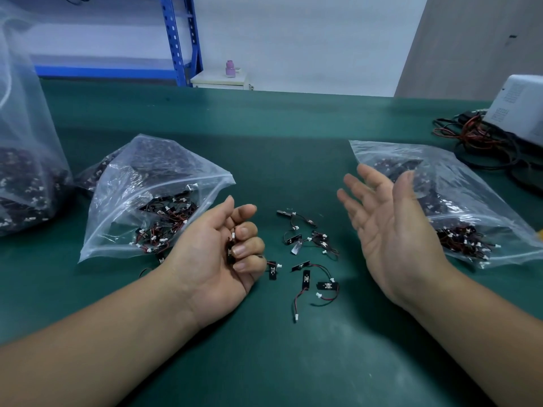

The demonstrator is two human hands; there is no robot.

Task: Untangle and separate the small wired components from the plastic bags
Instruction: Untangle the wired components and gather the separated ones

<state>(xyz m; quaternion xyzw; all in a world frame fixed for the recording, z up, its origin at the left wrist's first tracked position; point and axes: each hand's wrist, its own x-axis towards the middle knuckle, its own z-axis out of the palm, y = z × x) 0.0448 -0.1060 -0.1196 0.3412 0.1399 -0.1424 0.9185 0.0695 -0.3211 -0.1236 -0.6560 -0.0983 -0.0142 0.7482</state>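
Wired components (308, 254) lay loose on the desk (293, 142) between both hands; left hand (223, 254) gripped several, right hand (390, 227) hung spread; light, snag-prone, probably best pinched by their black boards

Single head-worn view — wide, facing forward and down onto the green table (293, 142), close above the left hand (217, 254) and right hand (390, 227); the far wall (293, 39) shows beyond them.

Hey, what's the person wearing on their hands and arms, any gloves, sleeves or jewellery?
Nothing shows. The left hand and right hand are ungloved, with no rings. The left forearm and right forearm are uncovered to the frame edge: no sleeves, watch or wristband.
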